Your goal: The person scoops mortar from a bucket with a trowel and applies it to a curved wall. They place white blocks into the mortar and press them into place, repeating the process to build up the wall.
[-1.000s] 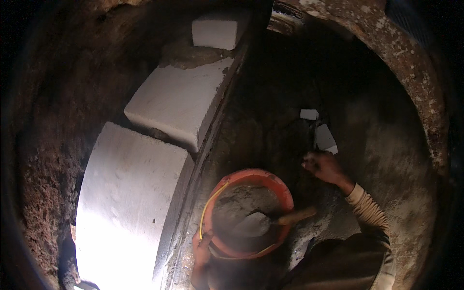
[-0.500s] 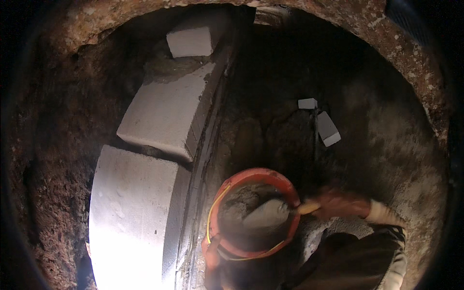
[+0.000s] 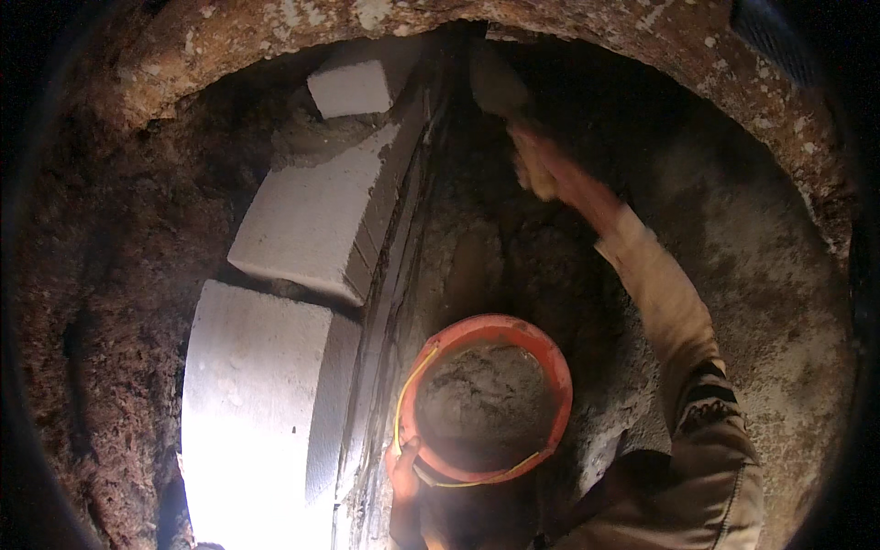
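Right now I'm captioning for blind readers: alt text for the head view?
A person's right hand holds a grey-bladed trowel out ahead, while the left hand grips a round orange bucket of grey mix beside three pale rectangular blocks.

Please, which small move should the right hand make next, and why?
Probably swing the trowel left to the mortar patch before the far block. The right hand holds it stretched forward, just right of that block. Whether the blade carries mortar is too dim to tell.
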Tool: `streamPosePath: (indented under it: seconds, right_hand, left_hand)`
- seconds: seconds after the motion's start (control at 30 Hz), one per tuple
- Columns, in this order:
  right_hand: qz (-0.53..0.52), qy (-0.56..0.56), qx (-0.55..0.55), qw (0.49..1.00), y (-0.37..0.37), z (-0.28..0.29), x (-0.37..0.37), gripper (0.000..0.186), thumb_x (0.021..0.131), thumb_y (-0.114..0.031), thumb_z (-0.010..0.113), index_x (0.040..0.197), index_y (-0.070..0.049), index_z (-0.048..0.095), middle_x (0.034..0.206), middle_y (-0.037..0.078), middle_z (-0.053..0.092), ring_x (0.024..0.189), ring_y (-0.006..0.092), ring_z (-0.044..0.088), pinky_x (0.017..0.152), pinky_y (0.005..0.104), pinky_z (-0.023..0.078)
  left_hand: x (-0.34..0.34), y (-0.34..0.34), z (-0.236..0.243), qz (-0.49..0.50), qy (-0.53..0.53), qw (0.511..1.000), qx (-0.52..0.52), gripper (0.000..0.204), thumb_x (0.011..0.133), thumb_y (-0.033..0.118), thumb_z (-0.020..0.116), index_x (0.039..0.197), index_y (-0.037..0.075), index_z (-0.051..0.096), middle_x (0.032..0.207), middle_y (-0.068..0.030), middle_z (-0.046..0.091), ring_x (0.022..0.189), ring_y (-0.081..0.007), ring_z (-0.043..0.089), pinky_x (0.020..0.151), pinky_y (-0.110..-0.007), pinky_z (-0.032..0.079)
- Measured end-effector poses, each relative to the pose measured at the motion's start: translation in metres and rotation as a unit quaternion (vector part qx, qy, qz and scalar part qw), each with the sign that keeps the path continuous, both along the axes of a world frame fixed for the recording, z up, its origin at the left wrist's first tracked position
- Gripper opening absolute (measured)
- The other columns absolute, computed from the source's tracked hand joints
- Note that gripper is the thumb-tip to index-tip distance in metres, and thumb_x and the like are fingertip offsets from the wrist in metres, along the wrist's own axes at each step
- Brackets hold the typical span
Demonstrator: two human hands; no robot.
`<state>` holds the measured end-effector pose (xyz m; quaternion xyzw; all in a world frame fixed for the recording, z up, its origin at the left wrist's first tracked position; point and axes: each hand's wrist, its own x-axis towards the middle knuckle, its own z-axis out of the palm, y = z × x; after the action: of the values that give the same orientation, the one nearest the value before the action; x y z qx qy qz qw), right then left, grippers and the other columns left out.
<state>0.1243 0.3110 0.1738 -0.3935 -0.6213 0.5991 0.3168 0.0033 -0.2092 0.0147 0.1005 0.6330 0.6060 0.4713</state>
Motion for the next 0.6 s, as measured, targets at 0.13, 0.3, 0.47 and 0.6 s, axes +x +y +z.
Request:
streamPosePath:
  seconds: [0.13,0.3,0.47,0.6]
  right_hand:
    - [-0.005,0.086,-0.029,0.996,0.054,0.011,-0.051,0.036,0.098,-0.043,0.065,0.112,-0.010,0.061,0.082,0.005,0.061,0.064,0.0180,0.060,0.054,0.0363,0.051]
    - [-0.032,0.006,-0.065,0.997,0.002,0.034,-0.080,0.033,0.094,-0.041,0.070,0.110,-0.014,0.060,0.077,0.004,0.060,0.059,0.0175,0.059,0.051,0.0355,0.051]
    - [-0.023,0.099,-0.109,0.989,-0.048,0.001,-0.070,0.035,0.093,-0.039,0.071,0.113,-0.014,0.057,0.075,0.003,0.058,0.055,0.0175,0.057,0.047,0.0351,0.049]
    - [-0.026,0.104,-0.146,0.983,-0.116,0.002,-0.075,0.039,0.094,-0.041,0.068,0.116,-0.012,0.054,0.075,0.005,0.057,0.056,0.0177,0.057,0.049,0.0339,0.050]
  left_hand:
    - [0.008,0.010,0.008,0.015,-0.036,0.999,0.031,0.010,0.095,0.017,0.063,0.099,0.008,0.060,0.086,0.0029,0.054,0.076,-0.0089,0.052,0.069,-0.025,0.040]
    - [0.007,0.008,0.013,0.033,-0.056,0.998,0.025,0.007,0.095,0.014,0.061,0.100,0.009,0.060,0.087,0.0032,0.055,0.077,-0.0091,0.053,0.071,-0.025,0.041]
    - [0.008,0.010,0.008,0.024,-0.029,0.999,0.031,0.007,0.096,0.015,0.061,0.099,0.009,0.060,0.088,0.0035,0.054,0.078,-0.0089,0.052,0.073,-0.026,0.041]
    - [0.007,0.011,0.018,0.028,-0.046,0.998,0.041,0.007,0.096,0.015,0.061,0.099,0.009,0.060,0.089,0.0034,0.055,0.079,-0.0091,0.053,0.073,-0.026,0.041]
